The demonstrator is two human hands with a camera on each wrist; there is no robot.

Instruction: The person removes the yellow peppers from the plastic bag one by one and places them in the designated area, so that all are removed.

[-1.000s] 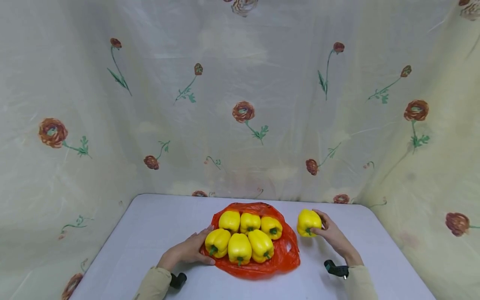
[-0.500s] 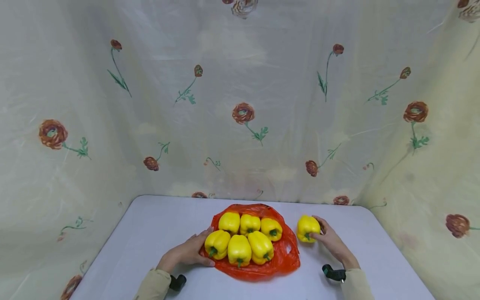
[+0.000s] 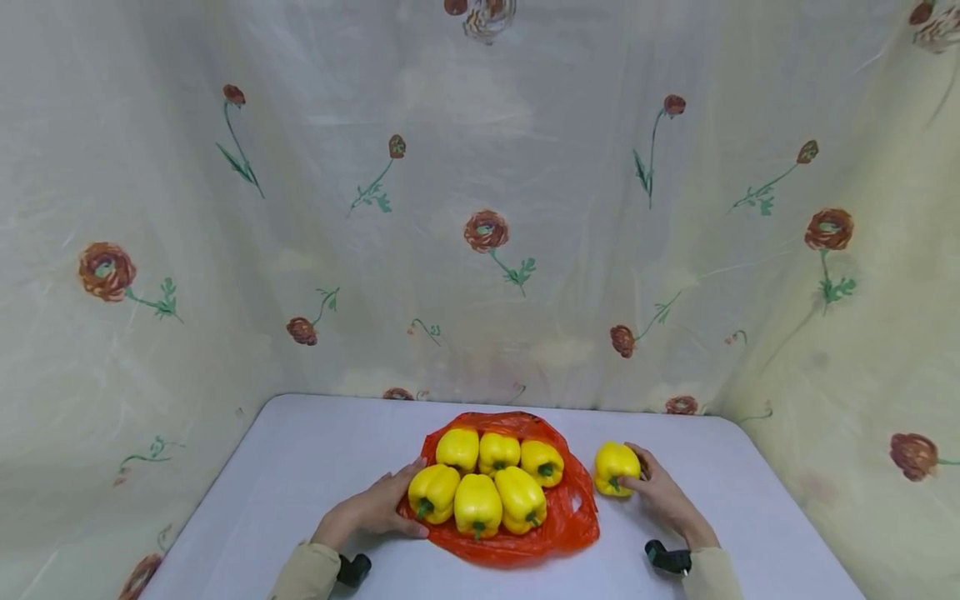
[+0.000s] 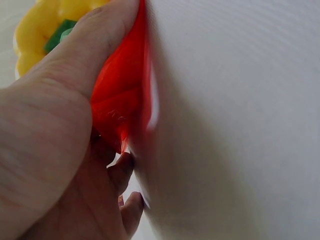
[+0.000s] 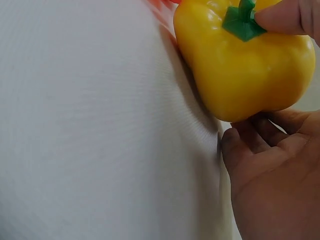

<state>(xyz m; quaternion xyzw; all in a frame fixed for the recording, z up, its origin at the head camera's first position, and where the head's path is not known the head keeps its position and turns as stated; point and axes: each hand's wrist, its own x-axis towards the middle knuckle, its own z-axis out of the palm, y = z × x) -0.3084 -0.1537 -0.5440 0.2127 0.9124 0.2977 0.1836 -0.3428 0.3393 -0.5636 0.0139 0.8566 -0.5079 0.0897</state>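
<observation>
Several yellow bell peppers with green stems sit in two rows on a spread red plastic bag at the middle of the table. At the bag's left side, my left hand grips its edge between thumb and fingers; the left wrist view shows the red film between them. To the right of the bag, my right hand holds a single yellow bell pepper down at the tabletop. Its thumb presses beside the green stem, and the fingers curl round the far side.
The white table has rounded back corners. A pale curtain printed with red flowers hangs behind it and along both sides. Dark wrist straps with small cameras sit at both cuffs.
My right hand has lowered the single bell pepper onto the table right of the bag. The left hand stays at the bag's edge. The head view has tilted up slightly.
</observation>
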